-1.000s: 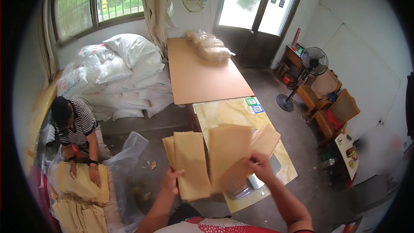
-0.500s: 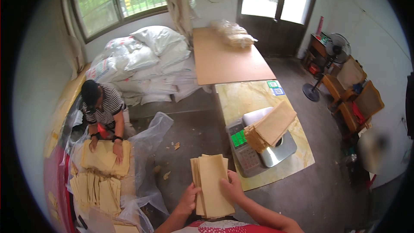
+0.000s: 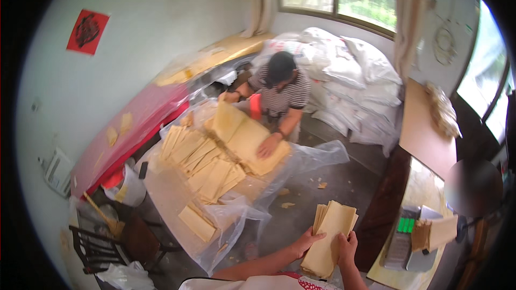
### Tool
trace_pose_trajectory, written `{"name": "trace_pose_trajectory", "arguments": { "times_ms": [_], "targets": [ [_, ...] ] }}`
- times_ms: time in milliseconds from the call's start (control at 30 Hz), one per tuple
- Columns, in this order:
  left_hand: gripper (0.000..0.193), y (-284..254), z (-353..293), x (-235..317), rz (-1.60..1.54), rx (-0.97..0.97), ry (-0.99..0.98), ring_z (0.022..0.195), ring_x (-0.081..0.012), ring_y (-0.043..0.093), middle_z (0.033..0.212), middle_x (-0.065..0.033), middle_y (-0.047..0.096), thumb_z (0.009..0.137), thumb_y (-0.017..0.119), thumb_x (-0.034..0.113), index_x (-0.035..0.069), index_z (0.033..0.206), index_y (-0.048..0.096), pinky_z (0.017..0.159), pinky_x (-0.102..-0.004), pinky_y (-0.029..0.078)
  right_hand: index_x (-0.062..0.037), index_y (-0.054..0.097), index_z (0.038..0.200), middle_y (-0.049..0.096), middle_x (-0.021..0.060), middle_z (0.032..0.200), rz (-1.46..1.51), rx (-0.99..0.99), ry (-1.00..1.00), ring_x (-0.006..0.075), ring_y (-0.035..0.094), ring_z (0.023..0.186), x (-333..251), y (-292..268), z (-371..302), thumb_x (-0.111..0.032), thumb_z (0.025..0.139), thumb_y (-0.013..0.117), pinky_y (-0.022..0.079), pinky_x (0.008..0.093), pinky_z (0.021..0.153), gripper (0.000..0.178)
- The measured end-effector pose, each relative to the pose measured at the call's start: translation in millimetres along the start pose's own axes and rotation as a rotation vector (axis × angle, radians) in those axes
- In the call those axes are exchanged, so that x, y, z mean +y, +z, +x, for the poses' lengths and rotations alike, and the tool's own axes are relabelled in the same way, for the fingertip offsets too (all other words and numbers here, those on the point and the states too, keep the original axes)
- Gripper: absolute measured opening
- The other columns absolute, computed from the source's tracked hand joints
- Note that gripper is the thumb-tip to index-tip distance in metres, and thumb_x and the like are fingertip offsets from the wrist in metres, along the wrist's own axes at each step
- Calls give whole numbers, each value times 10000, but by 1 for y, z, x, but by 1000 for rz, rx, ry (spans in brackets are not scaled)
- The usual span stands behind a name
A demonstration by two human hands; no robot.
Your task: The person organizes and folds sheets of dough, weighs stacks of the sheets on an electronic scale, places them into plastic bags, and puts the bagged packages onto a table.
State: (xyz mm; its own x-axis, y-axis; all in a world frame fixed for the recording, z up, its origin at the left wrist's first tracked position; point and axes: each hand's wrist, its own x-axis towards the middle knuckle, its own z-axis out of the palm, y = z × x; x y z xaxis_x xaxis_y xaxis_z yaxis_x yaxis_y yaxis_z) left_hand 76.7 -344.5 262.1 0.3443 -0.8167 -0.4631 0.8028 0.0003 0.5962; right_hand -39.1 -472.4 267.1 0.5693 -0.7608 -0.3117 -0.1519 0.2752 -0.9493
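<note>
Between both hands I hold a stack of thin pale-yellow folded sheets (image 3: 330, 239), long and narrow. My left hand (image 3: 308, 240) grips its left edge, while my right hand (image 3: 347, 247) closes on the right edge. The layers fan out a little at the top. Ahead and left, a low table (image 3: 166, 201) covered in clear plastic carries many similar folded sheets (image 3: 201, 164). Across it a co-worker (image 3: 285, 83) in a striped shirt handles a larger sheet (image 3: 250, 139) with both hands. To my right, another folded stack (image 3: 434, 233) rests on a digital scale (image 3: 400, 249).
White sacks (image 3: 349, 70) are heaped under the window. A brown board (image 3: 427, 123) with a bagged bundle (image 3: 443, 110) lies beyond the scale's table (image 3: 424, 182). A dark chair (image 3: 142, 239) and a white bucket (image 3: 129, 187) stand at the left. Loose plastic (image 3: 317, 153) hangs off the low table.
My view has swung left, bringing the low table to the middle and the scale to the right edge. I still hold the stack. The co-worker's large sheet is now lifted at one side.
</note>
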Motion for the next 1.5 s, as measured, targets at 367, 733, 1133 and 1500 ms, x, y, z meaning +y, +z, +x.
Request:
{"name": "trace_pose_trajectory", "arguments": {
  "times_ms": [367, 733, 1133, 1500],
  "targets": [
    [783, -206, -98, 99, 164, 549, 311, 1092, -230, 556, 1250, -151, 529, 812, 734, 173, 42, 1410, 245, 909, -402, 480, -17, 409, 1338, 559, 118, 1125, -258, -360, -179, 230, 584, 1004, 4, 283, -22, 0, 815, 548, 458, 320, 886, 542],
    [829, -359, -191, 111, -67, 693, 357, 965, -193, 630, 1130, -137, 618, 854, 661, 14, 75, 1464, 103, 875, -364, 517, -41, 531, 1203, 642, 71, 1004, -145, -1246, 362, 186, 638, 895, 134, 412, -1, -89, 864, 599, 525, 335, 776, 348],
    [455, -435, -157, 65, -111, 1036, 349, 937, -212, 643, 1004, -139, 663, 850, 674, 229, 46, 1244, 538, 797, -331, 504, 0, 587, 1084, 642, 129, 991, -19, -800, 856, 278, 646, 891, 184, 550, 97, -11, 804, 585, 542, 423, 777, 281],
    [504, -537, -168, -51, 437, 1996, -123, 998, -368, 545, 1034, -160, 574, 632, 786, 178, 22, 1061, 575, 832, -449, 481, -141, 571, 1040, 606, 39, 937, -404, -770, 641, 172, 604, 852, 219, 622, 99, -186, 872, 614, 503, 343, 728, 179]
  ]
}}
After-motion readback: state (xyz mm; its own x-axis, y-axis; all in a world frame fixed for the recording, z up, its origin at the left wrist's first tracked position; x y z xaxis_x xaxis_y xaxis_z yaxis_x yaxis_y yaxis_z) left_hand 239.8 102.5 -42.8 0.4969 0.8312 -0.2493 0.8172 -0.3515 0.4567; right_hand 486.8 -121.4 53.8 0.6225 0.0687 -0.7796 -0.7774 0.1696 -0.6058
